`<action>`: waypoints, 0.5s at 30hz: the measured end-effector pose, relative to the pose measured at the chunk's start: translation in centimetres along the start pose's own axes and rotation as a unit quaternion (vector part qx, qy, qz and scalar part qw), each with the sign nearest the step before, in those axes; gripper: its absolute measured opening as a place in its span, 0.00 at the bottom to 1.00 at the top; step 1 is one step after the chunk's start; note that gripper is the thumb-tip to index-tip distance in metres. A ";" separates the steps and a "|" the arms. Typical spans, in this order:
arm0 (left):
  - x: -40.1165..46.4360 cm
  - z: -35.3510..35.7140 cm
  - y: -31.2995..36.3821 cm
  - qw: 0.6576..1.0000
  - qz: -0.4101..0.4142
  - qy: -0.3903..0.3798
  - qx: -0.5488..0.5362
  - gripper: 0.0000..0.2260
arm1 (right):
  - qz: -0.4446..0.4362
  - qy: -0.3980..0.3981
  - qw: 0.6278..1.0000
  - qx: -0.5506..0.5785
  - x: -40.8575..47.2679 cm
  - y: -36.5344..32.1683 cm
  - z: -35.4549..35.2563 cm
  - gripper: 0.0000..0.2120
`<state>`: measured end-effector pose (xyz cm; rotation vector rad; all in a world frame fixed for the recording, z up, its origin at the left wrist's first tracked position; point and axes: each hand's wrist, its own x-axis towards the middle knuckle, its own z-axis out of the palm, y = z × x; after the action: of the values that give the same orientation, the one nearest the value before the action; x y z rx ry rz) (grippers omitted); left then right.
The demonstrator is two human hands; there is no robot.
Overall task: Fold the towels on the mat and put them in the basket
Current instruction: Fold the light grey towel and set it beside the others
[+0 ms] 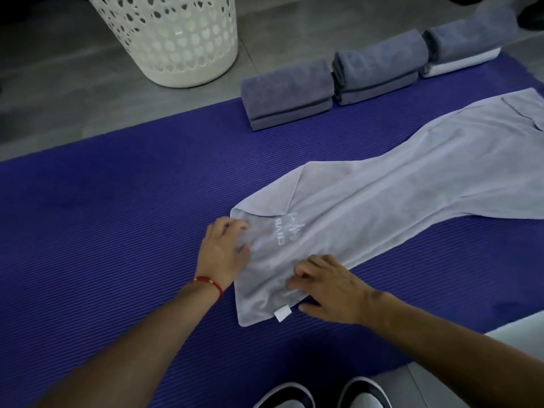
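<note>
A purple ribbed mat (103,219) covered most of the grey tiled floor (73,92). Across its right half a long pale grey towel (397,184) lay spread out, running from the mat's far right edge down toward the near middle, its near end doubled over itself with faint lettering showing. Just off the mat's far edge stood a white perforated basket (176,39). Along the far edge, to the right of the basket, sat three folded towels in a row: a blue-grey one (287,94), a second stack (378,73) touching it, and a third (463,47) resting on a white piece.

The left hand (222,254), a red cord bracelet (209,284) on its wrist, lay on the near end's left edge, fingers curled and pinching the cloth. The right hand (329,290) rested on the same end near a small white tag (282,313), its fingers bent and bunching the fabric. Two shoes (323,393) showed at the mat's near edge.
</note>
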<state>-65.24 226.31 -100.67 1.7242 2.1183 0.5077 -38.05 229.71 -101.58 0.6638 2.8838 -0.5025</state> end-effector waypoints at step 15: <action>11.6 2.7 1.3 0.989 0.100 -0.091 0.055 0.12 | -0.067 0.022 0.998 -0.001 4.1 -4.9 0.2 0.29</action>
<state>-65.05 238.03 -102.97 1.9754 1.8901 0.2777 -43.93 227.09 -101.23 0.4900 2.9830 -0.5064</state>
